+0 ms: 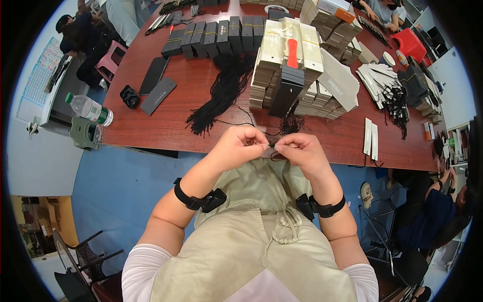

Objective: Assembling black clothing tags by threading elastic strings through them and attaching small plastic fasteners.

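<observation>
At the table's near edge, my left hand (237, 147) and my right hand (303, 151) meet fingertip to fingertip. Both are closed in a pinch on a thin black cord (274, 157), which forms a small loop below the fingers. Another strand runs off toward a thick bundle of black cords (217, 98) lying on the table ahead. Just beyond my hands, a stack of black hang tags (287, 93) leans on piled beige card bundles (265, 65). Dark cord ends (292, 122) hang beside its base. The fingers hide the pinched part of the cord.
A row of black card bundles (222, 38) stands at the back. White tags (371, 138) and tangled cords (396, 105) lie right. At left are dark cards (158, 95) and a water bottle (90, 109). Other people (427, 216) sit around the table.
</observation>
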Demonstrator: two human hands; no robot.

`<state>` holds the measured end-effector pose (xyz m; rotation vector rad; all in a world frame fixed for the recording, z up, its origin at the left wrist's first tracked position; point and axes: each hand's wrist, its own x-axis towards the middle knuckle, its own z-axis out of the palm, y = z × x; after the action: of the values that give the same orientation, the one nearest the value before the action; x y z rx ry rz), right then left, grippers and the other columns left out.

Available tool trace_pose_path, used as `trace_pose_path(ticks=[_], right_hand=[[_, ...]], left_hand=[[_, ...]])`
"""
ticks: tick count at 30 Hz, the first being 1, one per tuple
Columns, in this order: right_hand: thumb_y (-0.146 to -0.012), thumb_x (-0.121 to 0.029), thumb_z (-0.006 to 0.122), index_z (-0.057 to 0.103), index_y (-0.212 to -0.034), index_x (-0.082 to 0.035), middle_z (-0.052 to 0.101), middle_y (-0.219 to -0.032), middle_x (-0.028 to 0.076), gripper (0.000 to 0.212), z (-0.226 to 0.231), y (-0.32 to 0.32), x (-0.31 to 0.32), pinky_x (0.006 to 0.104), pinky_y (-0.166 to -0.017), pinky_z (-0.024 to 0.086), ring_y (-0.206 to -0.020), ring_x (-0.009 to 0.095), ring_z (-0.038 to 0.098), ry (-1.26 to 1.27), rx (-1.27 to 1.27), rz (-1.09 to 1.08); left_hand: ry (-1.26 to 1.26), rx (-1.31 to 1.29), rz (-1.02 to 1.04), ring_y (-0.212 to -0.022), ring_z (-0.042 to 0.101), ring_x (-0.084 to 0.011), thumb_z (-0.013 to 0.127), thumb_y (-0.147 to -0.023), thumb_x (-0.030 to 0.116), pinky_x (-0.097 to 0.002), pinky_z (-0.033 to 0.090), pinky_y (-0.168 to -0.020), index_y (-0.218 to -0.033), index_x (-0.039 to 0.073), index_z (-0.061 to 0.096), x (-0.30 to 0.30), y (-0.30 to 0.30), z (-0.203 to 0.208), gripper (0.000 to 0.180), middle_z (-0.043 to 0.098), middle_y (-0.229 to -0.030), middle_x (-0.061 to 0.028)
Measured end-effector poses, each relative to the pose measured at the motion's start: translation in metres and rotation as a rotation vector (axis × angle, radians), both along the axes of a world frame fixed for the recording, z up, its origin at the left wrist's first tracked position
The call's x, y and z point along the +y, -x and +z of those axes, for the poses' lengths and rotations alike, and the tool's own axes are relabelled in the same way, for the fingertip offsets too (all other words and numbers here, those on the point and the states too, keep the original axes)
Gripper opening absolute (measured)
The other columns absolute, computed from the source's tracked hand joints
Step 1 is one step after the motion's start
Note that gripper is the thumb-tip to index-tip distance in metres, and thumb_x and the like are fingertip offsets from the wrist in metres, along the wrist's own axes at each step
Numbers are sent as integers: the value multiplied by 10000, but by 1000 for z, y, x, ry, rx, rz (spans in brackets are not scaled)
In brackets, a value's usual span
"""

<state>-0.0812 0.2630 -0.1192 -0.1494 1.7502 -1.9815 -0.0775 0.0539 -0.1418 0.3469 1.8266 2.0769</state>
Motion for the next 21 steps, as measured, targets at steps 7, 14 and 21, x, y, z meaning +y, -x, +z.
trace_pose_path(ticks=[7,14,21], right_hand=[[-787,-35,652,680,-862,2,489,-583,-92,88,-3,0,4,174,-490,287,-529,-13,373,-37,63,10],[-806,-45,656,668,-866,7,489,-594,-84,80,1,3,6,180,-505,328,-545,-6,390,-61,80,30],[-833,-59,635,639,-789,-18,539,-692,-58,61,-3,6,18,189,-548,378,-604,10,436,-71,149,27]], left_hand=[[41,-119,-51,-689,515,-46,585,-865,104,-202,420,-615,-854,13,617,4,0,14,97,577,-750,17],[20,50,32,-615,415,-8,552,-919,174,-182,349,-537,-792,44,587,11,-4,0,186,499,-675,64],[-34,311,56,-706,421,-33,550,-884,79,-193,369,-602,-776,49,508,-3,7,-7,120,527,-883,-10]])
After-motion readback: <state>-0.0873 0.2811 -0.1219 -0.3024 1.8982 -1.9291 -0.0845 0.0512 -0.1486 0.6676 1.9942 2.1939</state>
